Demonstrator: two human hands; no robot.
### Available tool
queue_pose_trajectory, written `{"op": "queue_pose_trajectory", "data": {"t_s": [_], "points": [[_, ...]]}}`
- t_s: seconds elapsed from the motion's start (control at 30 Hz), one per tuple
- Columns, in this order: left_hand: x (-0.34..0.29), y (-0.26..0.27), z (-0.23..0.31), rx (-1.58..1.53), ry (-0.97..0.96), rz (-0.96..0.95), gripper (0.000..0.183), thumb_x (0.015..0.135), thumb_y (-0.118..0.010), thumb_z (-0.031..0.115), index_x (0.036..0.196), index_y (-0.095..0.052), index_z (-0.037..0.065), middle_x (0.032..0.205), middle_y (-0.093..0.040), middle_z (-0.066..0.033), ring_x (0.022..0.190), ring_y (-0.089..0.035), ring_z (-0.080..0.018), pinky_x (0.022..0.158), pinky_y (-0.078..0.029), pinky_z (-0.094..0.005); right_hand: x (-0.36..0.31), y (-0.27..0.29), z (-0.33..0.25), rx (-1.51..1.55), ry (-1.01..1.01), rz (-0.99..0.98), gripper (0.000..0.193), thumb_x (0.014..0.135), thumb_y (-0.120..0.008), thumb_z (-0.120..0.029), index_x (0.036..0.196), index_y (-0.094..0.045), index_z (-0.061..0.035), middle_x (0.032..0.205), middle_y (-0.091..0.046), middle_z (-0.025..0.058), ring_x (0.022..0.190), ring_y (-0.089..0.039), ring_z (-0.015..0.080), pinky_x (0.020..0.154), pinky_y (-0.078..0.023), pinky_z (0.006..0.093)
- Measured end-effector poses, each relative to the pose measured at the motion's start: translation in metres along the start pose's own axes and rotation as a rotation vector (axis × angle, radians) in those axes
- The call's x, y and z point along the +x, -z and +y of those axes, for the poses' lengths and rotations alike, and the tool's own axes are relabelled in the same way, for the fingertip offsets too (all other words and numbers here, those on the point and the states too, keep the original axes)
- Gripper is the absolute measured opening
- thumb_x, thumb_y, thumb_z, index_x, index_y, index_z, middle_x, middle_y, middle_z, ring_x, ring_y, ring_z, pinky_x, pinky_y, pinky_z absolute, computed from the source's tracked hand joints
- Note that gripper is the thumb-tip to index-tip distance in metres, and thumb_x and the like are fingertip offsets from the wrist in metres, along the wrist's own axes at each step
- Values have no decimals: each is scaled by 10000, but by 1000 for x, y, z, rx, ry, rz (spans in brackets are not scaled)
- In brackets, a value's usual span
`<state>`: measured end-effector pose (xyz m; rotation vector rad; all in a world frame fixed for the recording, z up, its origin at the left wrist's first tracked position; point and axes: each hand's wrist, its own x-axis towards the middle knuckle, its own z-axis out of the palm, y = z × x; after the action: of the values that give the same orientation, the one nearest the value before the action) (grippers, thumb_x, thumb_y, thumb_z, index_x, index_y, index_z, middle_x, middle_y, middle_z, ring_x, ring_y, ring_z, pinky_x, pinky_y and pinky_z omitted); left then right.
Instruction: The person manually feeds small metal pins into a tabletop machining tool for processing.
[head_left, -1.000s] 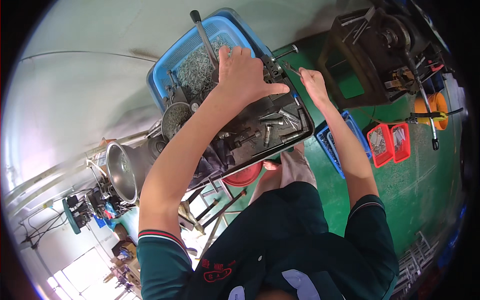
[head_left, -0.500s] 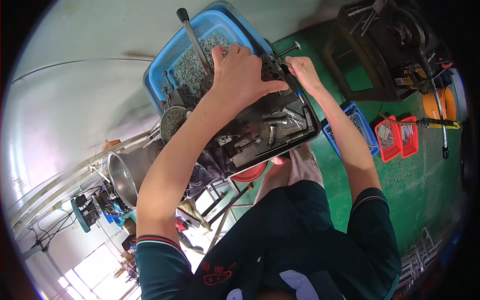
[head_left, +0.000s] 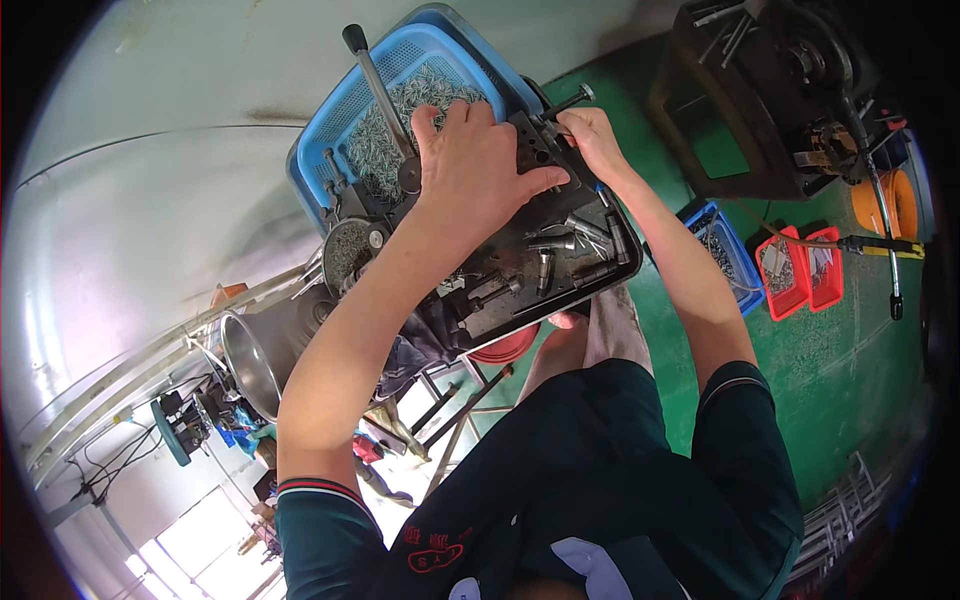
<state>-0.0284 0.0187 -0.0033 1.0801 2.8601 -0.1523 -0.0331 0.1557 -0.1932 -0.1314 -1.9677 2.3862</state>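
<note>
My left hand [head_left: 468, 160] lies over a dark metal block with holes [head_left: 535, 145]. Its fingers bend over the far side and its thumb stretches along the near side; the fingertips are hidden. At the block's right end, my right hand [head_left: 592, 142] is closed in a pinch, but whatever is between its fingers cannot be made out. Close above it, a long bolt [head_left: 570, 102] sticks out to the upper right. A lever with a black knob [head_left: 382, 90] rises just left of my left hand. Behind them a blue basket [head_left: 318, 130] holds many small metal pins [head_left: 375, 150].
A black tray [head_left: 510, 325] carries several metal tool parts [head_left: 545, 268]. A round bowl of small bits [head_left: 345, 250] sits left of it. On the green floor at right stand a blue bin [head_left: 740, 275], two red bins [head_left: 790, 300] and a dark machine [head_left: 690, 120].
The lever, the block and my left hand have shifted slightly left and toward me. My right hand has moved a little left along with the bolt, still pinched.
</note>
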Motion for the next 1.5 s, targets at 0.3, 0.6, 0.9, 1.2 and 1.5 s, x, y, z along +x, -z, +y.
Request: {"op": "queue_pose_trajectory", "data": {"t_s": [0.3, 0.6, 0.9, 1.2, 1.5], "points": [[-6, -2, 4, -40, 19, 30, 555, 701, -584, 525, 777, -615, -24, 880, -533, -94, 931, -470, -249, 895, -233, -467, 22, -16, -9, 122, 62, 130, 314, 773, -470, -156, 526, -335, -17, 482, -333, -31, 479, -306, 73, 447, -252, 284], [-5, -4, 7, -65, 25, 63, 533, 693, -598, 498, 780, -605, -28, 880, -520, -88, 927, -465, -245, 900, -232, -445, 52, -12, -5, -23, 184, -76, 300, 780, -456, -147, 558, -285, -40, 529, -245, -39, 498, -256, 55, 437, -220, 270], [-6, -5, 11, -77, 50, 106, 489, 667, -642, 448, 803, -600, -20, 864, -508, -86, 919, -457, -233, 893, -237, -428, 59, -17, -9, 54, 188, -116, 342, 798, -443, -219, 527, -299, -69, 516, -245, -45, 488, -231, 49, 430, -161, 251], [-7, -7, 13, -84, 81, 113, 491, 680, -626, 444, 842, -584, -18, 889, -499, -78, 924, -456, -240, 896, -232, -413, 65, -12, -1, -7, 256, -220, 362, 827, -443, -278, 575, -319, -50, 513, -286, -27, 449, -361, 47, 409, -302, 222], [-7, -6, 15, -87, 79, 132, 486, 645, -663, 422, 822, -591, -25, 852, -502, -87, 903, -456, -220, 918, -237, -423, 67, -13, 0, 5, 291, -247, 360, 825, -445, -264, 575, -296, -52, 524, -235, -34, 473, -314, 41, 403, -289, 224]]}}
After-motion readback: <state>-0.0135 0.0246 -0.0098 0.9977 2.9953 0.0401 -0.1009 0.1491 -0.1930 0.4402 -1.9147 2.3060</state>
